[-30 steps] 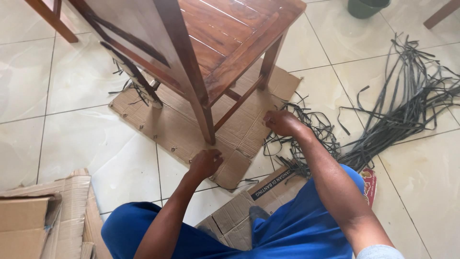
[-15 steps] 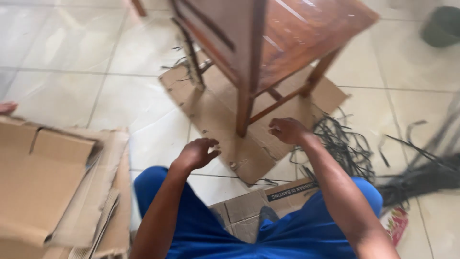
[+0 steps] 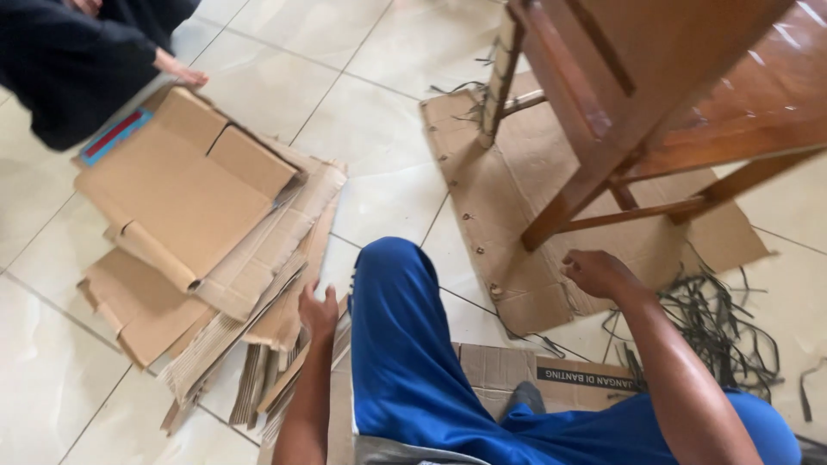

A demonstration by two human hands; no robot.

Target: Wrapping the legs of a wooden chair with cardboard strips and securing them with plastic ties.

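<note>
Left hand, fingers loosely apart and empty, sits at the edge of the cardboard stack lying leftward on the floor, while right hand, curled, rests by the chair leg.

Pale tiled floor carries stacked flattened cardboard, a cardboard sheet under a wooden chair, and dark strips.

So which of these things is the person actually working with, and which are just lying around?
In hand:
left hand reaching the stacked cardboard
right hand over the cardboard sheet under the wooden chair

Lying about:
dark strips
another person's dark sleeve
</note>
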